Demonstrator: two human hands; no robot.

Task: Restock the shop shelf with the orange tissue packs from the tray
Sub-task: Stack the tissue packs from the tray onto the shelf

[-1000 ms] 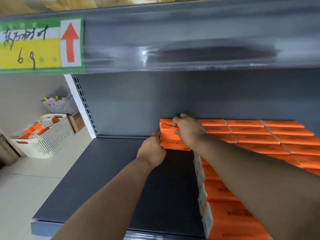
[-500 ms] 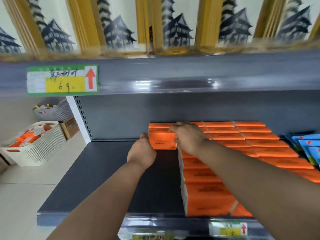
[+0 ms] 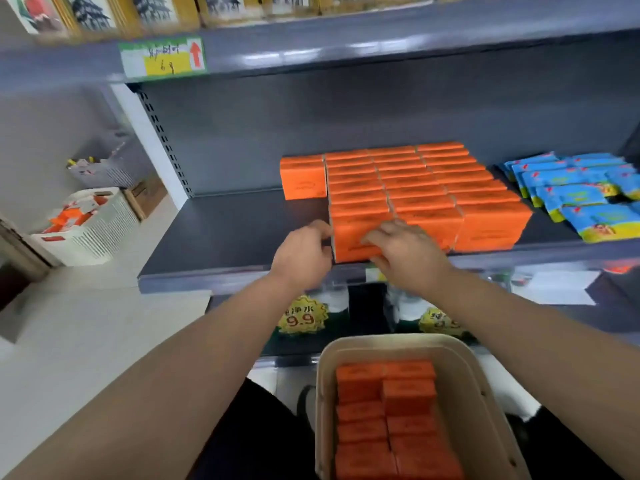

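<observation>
Two hands on the front orange film-wrapped tissue pack (image 3: 356, 237) of the left row, right at the lip of the grey metal shelf (image 3: 225, 233). Right hand (image 3: 405, 251) lays its fingers across the front face. Left hand (image 3: 304, 251) curls at the left end, can't tell if it's pinching tbh. Spare packs (image 3: 384, 410) sit in the beige plastic tray (image 3: 322, 393) below. Imo they're light, squishy, slick wrap, so grab by the short ends w/ a gentle squeeze.

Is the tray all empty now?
No, the tray has lots of orange tissue packs lying in rows inside it.
</observation>
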